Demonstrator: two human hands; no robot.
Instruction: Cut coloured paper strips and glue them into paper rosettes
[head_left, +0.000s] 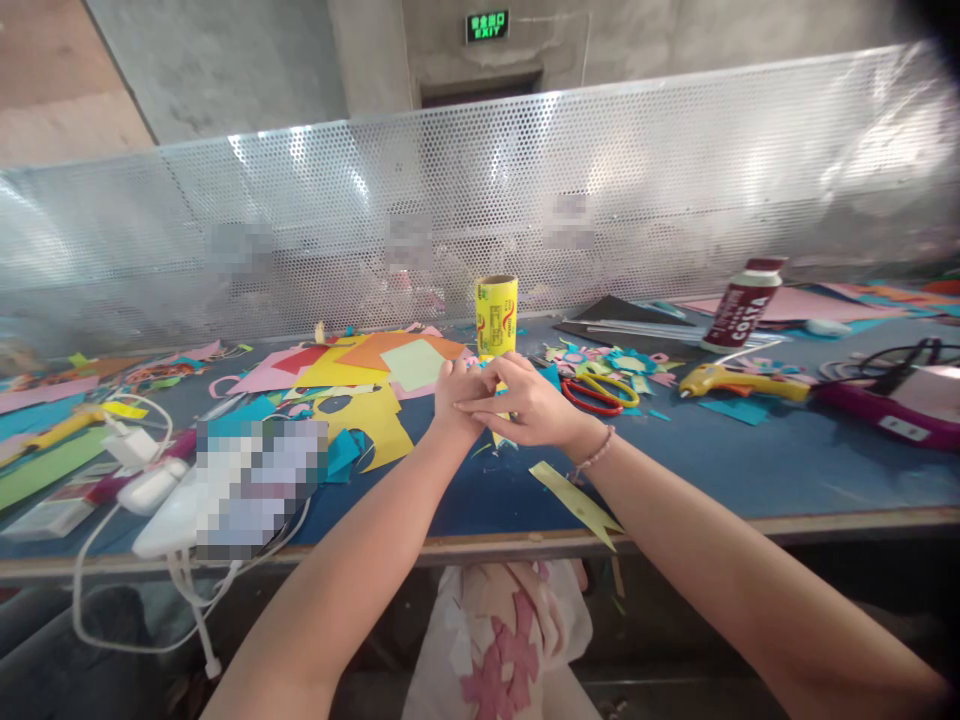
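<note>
My left hand point(457, 394) and my right hand point(534, 402) meet above the middle of the blue table. The left fingers are curled, and the right fingers reach across to touch the left hand. Small coloured bits show at the fingertips, but what the hands hold is mostly hidden. Just behind them a yellow printed roll point(497, 315) with a hollow core stands upright. Scissors with red and yellow handles point(604, 394) lie right of my right hand. A pale yellow paper strip point(574, 503) lies under my right wrist, overhanging the front edge.
Coloured paper sheets point(364, 362) and scraps cover the left. A power bank-like white device with cables point(166, 512) and a blurred phone-like object lie front left. On the right are a yellow glue gun point(739, 381), a Costa bottle point(742, 308) and clear sticks. A perforated metal screen point(480, 190) stands behind.
</note>
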